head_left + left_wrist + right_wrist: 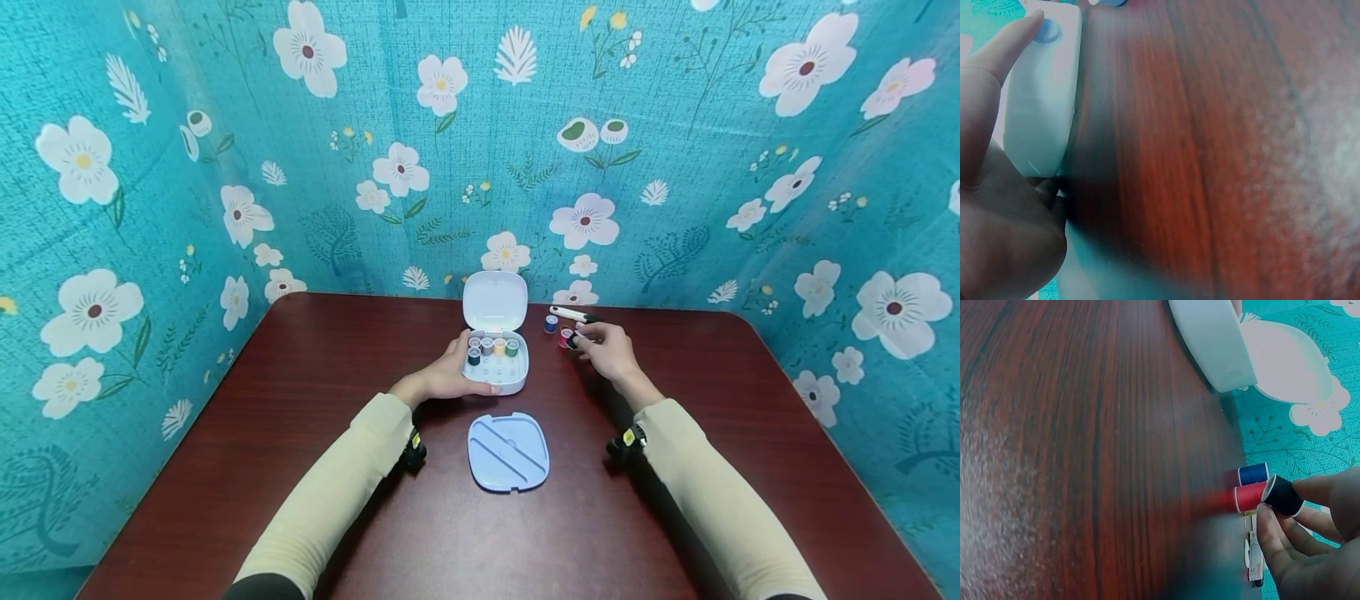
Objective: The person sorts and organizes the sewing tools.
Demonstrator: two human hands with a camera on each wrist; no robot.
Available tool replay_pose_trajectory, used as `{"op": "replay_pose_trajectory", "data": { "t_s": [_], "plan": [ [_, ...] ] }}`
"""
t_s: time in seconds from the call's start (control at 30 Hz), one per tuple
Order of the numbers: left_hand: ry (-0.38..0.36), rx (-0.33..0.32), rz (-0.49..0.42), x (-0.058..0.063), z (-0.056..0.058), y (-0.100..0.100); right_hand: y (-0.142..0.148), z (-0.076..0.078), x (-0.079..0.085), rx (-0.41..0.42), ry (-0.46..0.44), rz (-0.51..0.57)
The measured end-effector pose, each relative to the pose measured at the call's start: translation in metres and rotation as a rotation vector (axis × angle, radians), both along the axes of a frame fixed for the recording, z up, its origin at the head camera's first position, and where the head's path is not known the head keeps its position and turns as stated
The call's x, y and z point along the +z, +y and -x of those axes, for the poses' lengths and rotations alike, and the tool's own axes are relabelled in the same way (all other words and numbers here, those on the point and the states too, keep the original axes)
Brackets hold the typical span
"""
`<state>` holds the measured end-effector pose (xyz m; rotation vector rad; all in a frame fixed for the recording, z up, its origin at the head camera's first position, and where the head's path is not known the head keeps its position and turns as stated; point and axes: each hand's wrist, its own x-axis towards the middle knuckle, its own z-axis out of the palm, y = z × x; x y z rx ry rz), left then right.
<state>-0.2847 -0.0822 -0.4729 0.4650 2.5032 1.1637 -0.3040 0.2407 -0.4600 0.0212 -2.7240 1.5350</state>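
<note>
A white sewing box [513, 385] stands with its lid [495, 300] raised, and several thread spools [499, 347] sit upright on pegs in its back left part. My left hand [448, 372] grips the box from its left side, thumb along the front wall, as the left wrist view also shows. In my right hand [606, 348] a black thread spool [1284, 495] is pinched between thumb and fingers. Right beside it stands a red thread spool [1249, 497], and a blue thread spool [1254, 474] is just behind.
A light blue tray [510, 454] with diagonal ridges lies in front of the box. A slim white tool with a dark end [572, 314] lies behind the loose spools. The table's back edge meets a flowered teal cloth [450, 167].
</note>
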Motion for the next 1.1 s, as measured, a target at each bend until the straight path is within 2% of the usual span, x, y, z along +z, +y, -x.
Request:
{"op": "replay_pose_trajectory", "data": {
  "t_s": [0.33, 0.67, 1.1],
  "plan": [
    [0.004, 0.003, 0.010, -0.001, 0.000, 0.000, -0.007, -0.002, 0.001, 0.028, 0.001, 0.051],
    [0.010, 0.001, 0.014, -0.002, 0.001, 0.001, -0.021, -0.005, 0.001, 0.094, 0.008, 0.111],
    [0.023, 0.004, -0.007, -0.003, 0.001, 0.002, -0.037, -0.010, 0.006, 0.130, 0.004, 0.108]
  ]
}}
